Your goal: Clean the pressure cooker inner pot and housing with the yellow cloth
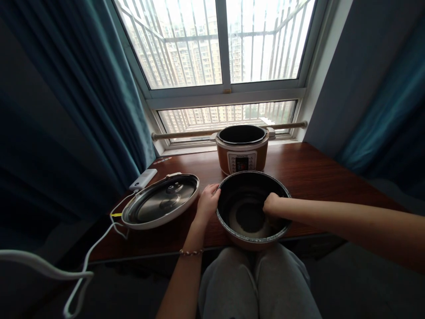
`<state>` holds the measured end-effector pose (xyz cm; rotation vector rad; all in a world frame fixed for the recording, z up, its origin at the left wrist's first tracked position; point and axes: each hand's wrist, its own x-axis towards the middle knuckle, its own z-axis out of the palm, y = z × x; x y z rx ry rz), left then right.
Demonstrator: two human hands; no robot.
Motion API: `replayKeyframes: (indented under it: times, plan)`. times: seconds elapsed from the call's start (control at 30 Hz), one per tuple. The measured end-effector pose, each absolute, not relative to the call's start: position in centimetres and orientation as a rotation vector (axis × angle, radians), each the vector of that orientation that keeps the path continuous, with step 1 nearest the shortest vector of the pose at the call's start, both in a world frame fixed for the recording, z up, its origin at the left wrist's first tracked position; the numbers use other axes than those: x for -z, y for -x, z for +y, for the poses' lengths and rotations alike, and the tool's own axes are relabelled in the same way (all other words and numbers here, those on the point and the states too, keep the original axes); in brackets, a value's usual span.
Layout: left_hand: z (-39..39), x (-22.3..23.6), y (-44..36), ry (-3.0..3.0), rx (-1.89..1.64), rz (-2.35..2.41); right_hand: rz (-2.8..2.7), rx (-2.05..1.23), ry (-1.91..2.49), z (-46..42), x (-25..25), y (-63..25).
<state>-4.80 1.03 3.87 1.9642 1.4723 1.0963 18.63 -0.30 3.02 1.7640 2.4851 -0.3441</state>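
Observation:
A dark inner pot (239, 197) with a speckled pale rim is at the table's front edge, just above my knees, its opening facing up toward me. My left hand (209, 199) grips its left rim, thumb and fingers closed over the edge. Inside the pot, near the right wall, my right hand (272, 204) is closed in a fist. A dim yellowish patch shows below that fist, too dark to name. Behind the pot stands an electric pressure cooker (242, 155), brown and white, its top uncovered and its control panel facing me.
The cooker's lid (166, 201) lies upside down on the left of the wooden table (299, 164). Beyond it sits a white power strip (143, 179), whose white cable (96, 243) trails off the left side. A barred window and blue curtains (109, 88) surround the table.

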Motion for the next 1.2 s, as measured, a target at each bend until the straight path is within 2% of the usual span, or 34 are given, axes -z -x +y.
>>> replayKeyframes:
  times: [0.2,0.6,0.8,1.03,1.2]
  plan:
    - [1.0,-4.1,4.8,-1.999,-1.068,1.486,2.631,0.023,-1.455,3.1,-4.0,-19.3]
    - [1.1,-4.0,5.0,-1.999,-1.047,1.573,3.050,-0.393,-0.768,5.6,-6.2,-18.3]
    - [0.9,-4.4,4.9,-1.968,-1.045,1.572,2.890,-0.467,-0.943,5.2,-6.6,-19.2]
    - [0.8,-4.4,4.8,-1.961,-1.053,1.575,2.582,-0.360,-1.196,2.7,-6.6,-20.7]
    - [0.7,-4.3,4.7,-1.951,-1.045,1.611,2.473,-0.302,-1.192,1.0,-6.6,-21.2]
